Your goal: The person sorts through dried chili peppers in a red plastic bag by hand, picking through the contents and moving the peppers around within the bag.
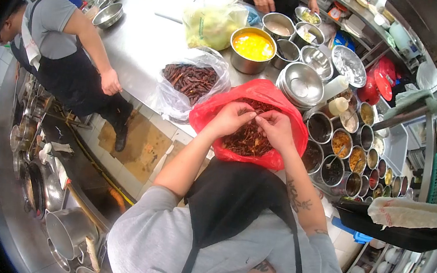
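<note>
My left hand [235, 118] and my right hand [274, 128] meet fingertip to fingertip over an open red plastic bag [208, 111]. Both are closed in a pinch on what looks like a dried chili, mostly hidden by the fingers. Inside the red bag, below my hands, lies a heap of dried red chilies [247, 142]. Just to its left, a clear plastic bag [166, 101] holds more whole, darker dried chilies [190, 81].
Beyond the bags stand a pot of yellow liquid [253, 44], stacked metal bowls [302, 84] and a pale green bag [212, 22]. Several ingredient tins [341, 144] line the right. One co-worker [60, 37] stands left; another's hand [263, 1] is across the table.
</note>
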### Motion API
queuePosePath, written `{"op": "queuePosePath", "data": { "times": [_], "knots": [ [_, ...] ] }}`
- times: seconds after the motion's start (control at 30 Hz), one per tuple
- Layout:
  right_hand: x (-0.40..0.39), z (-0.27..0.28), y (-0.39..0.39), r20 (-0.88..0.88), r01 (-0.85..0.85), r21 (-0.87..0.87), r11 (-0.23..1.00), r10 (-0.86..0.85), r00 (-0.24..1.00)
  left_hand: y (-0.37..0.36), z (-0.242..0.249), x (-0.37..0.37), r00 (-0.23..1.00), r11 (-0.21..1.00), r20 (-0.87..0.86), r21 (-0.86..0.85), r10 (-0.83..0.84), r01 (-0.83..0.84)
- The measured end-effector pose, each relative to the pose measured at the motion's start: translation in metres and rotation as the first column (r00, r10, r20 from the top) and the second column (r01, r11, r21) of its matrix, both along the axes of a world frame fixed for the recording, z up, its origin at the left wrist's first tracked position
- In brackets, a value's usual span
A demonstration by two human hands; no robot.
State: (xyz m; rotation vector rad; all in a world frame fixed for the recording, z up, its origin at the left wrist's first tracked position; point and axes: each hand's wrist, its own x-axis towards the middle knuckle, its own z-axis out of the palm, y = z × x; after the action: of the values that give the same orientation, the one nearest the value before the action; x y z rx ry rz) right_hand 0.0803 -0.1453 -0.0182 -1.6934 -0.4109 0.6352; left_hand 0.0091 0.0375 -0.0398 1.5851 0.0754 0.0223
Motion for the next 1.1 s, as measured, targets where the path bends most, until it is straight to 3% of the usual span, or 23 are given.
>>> {"op": "queuePosePath", "data": {
  "times": [0.03,0.13,0.2,0.3,0.33,0.43,0.5,0.57,0.7,0.8,0.9,1.0,1.1],
  "knots": [
    [0.000,-0.002,0.000,0.079,0.001,-0.018,1.000,0.000,0.997,0.000,0.005,-0.001,1.000,1.000,-0.016,0.015,-0.015,0.015],
    [0.002,-0.005,-0.003,0.092,-0.008,-0.037,0.999,0.012,0.996,0.002,0.004,0.000,0.999,0.998,-0.008,0.055,-0.038,0.038],
    [0.005,-0.010,-0.006,-0.030,-0.026,0.034,0.999,0.027,0.999,0.002,0.001,0.001,0.999,0.996,-0.009,0.074,-0.044,0.045],
    [0.007,-0.014,-0.012,-0.265,-0.071,0.242,0.968,0.136,0.955,0.003,0.005,-0.004,0.982,0.968,-0.131,-0.228,-0.138,0.106],
    [0.007,-0.015,-0.014,-0.342,-0.077,0.328,0.942,0.195,0.919,0.003,0.005,-0.005,0.979,0.961,-0.137,-0.253,-0.150,0.112],
    [0.008,-0.016,-0.015,-0.329,-0.043,0.371,0.928,0.174,0.928,0.004,0.006,-0.006,0.975,0.948,-0.148,-0.298,-0.166,0.117],
    [0.011,-0.017,-0.013,-0.211,-0.027,0.291,0.956,0.092,0.973,0.005,0.005,-0.006,0.978,0.954,-0.146,-0.283,-0.147,0.101],
    [0.010,-0.015,-0.007,0.005,-0.008,0.247,0.969,0.007,1.000,0.004,0.004,-0.002,0.992,0.993,-0.091,-0.078,-0.092,0.085],
    [0.005,0.000,-0.002,0.186,0.010,-0.005,1.000,-0.009,0.982,-0.001,0.016,-0.003,0.999,0.969,0.000,0.246,-0.037,0.036],
    [0.003,0.011,-0.001,0.242,0.014,-0.063,0.998,0.002,0.970,-0.004,0.022,-0.004,1.000,0.949,-0.019,0.314,-0.021,0.026],
    [0.006,-0.002,-0.001,0.165,0.035,-0.065,0.997,-0.024,0.986,-0.007,0.027,-0.006,1.000,0.946,-0.011,0.324,0.011,-0.007],
    [0.011,-0.016,-0.004,0.217,-0.018,-0.090,0.996,0.038,0.975,-0.006,0.019,-0.007,0.999,0.957,0.012,0.287,-0.047,0.042],
    [0.013,-0.012,-0.011,-0.195,-0.114,0.240,0.964,0.163,0.967,0.000,0.012,-0.007,0.993,0.991,0.027,0.067,-0.119,0.117]
  ]
}}
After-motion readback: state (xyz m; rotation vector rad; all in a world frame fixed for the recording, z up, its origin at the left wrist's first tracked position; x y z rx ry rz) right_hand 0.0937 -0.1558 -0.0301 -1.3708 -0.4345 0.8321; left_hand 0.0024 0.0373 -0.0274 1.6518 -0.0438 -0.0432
